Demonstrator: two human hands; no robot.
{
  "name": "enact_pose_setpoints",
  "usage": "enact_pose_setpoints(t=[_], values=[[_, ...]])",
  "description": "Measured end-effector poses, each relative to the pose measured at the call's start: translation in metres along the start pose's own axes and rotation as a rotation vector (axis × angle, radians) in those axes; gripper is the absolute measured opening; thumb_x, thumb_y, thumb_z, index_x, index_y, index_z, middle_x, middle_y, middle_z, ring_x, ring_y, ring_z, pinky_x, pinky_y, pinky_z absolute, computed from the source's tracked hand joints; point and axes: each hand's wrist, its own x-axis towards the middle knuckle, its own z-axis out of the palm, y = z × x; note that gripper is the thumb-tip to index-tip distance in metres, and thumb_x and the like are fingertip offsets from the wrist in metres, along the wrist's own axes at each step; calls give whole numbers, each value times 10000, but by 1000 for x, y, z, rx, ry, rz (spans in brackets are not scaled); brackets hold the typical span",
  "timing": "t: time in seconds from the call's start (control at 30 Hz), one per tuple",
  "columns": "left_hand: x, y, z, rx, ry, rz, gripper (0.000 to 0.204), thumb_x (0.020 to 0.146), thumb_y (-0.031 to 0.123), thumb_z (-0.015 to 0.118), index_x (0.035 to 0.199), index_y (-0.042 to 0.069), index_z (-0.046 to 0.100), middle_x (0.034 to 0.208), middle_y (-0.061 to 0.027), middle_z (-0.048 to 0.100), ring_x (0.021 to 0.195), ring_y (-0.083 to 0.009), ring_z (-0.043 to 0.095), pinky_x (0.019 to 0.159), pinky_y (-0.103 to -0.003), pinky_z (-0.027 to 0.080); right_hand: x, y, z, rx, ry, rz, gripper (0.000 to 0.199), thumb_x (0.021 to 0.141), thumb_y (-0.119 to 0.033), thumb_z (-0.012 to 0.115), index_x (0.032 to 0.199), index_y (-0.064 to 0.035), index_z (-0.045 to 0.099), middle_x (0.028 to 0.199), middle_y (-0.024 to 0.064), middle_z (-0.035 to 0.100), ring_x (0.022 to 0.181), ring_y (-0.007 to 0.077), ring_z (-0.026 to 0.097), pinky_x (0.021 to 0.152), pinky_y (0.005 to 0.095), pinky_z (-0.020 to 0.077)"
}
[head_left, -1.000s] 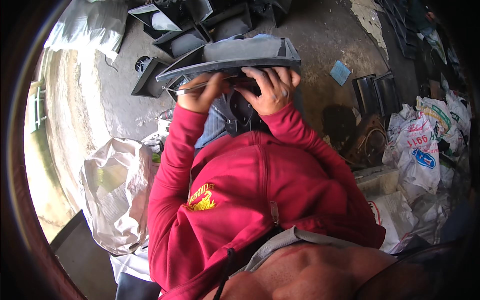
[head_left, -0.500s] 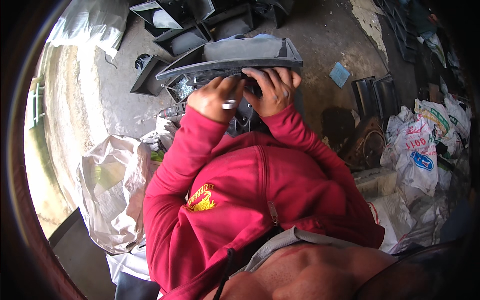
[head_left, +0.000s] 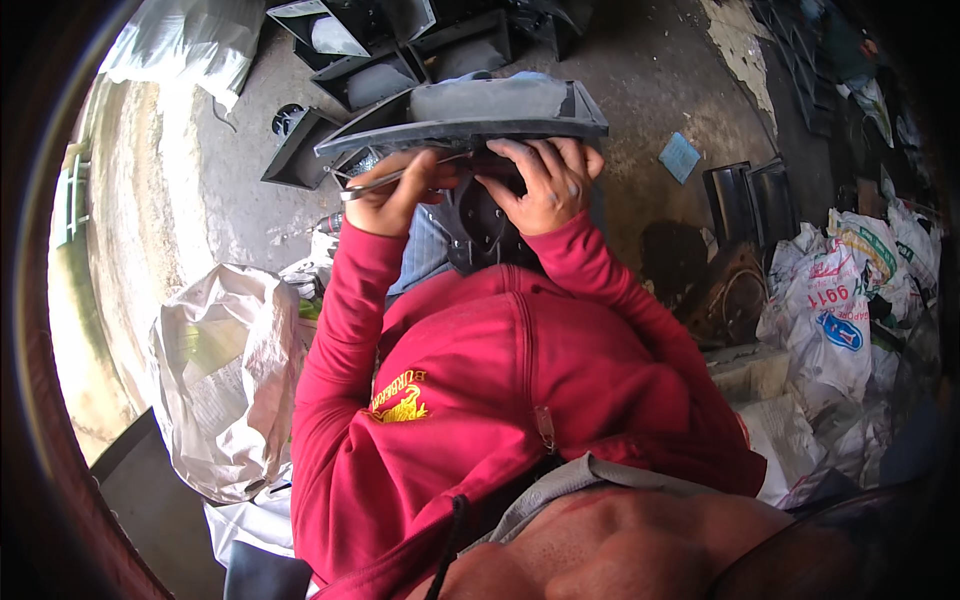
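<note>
A large black tray-shaped part (head_left: pixel 490 100) with a grey inner face stands tilted in front of me. My left hand (head_left: pixel 392 195) is closed around a slim silver wrench (head_left: pixel 375 184), whose far end points to the part's underside; what it meets there is hidden. My right hand (head_left: pixel 548 185) grips the near edge of the part, thumb below and fingers bent along the rim. Between my hands and my lap sits a black bracket-like piece (head_left: pixel 480 222) with holes, seemingly under the tray-shaped part.
Several similar black trays (head_left: pixel 375 80) lie on the floor ahead. A small box of metal bits (head_left: pixel 362 163) and a power drill (head_left: pixel 330 223) are at the left. White sacks stand left (head_left: pixel 225 380) and right (head_left: pixel 835 290), with a blue card (head_left: pixel 679 157) on the floor.
My left hand has shifted left and turned, so the wrench now lies crosswise in it. The right hand and the tray-shaped part have stayed nearly still.
</note>
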Motion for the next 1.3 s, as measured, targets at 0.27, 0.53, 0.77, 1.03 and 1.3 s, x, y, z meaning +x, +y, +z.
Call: enact_pose_setpoints(t=[0.27,0.53,0.77,1.03,1.3], values=[[-3,25,42,1172,-11,506,127,837,189,713,810,75,664,751,-115,652,627,-328,650,547,-382,525,0,-3,-7,25,-37,2,414,672,-326,808,1052,-223,679,919,-48,671,960,189,573,891,389,304],[14,-19,-17,-140,-62,-138,378,984,252,556,1162,-77,605,971,-194,702,850,-290,708,689,-343,587,1,-2,-3,38,-20,-2,426,658,-328,826,1044,-225,678,903,-61,674,924,173,576,879,385,308],[-4,-11,0,140,11,92,297,959,225,616,1058,-49,671,980,-147,718,775,-199,707,643,-283,557,-2,0,-3,48,6,-8,448,678,-304,803,1095,-245,648,926,-87,650,925,158,556,876,399,314],[1,20,41,1169,-17,567,166,834,199,709,952,86,680,752,-117,642,636,-328,653,563,-391,537,-2,-2,-8,55,-38,12,382,719,-321,778,1072,-226,668,901,-52,679,951,180,581,890,387,312],[11,-24,-15,-128,-41,-127,396,990,282,544,1146,-75,615,938,-175,705,829,-249,710,681,-316,580,-1,-2,-3,55,-36,5,456,650,-309,830,1069,-232,668,929,-58,676,935,176,579,882,386,315]])
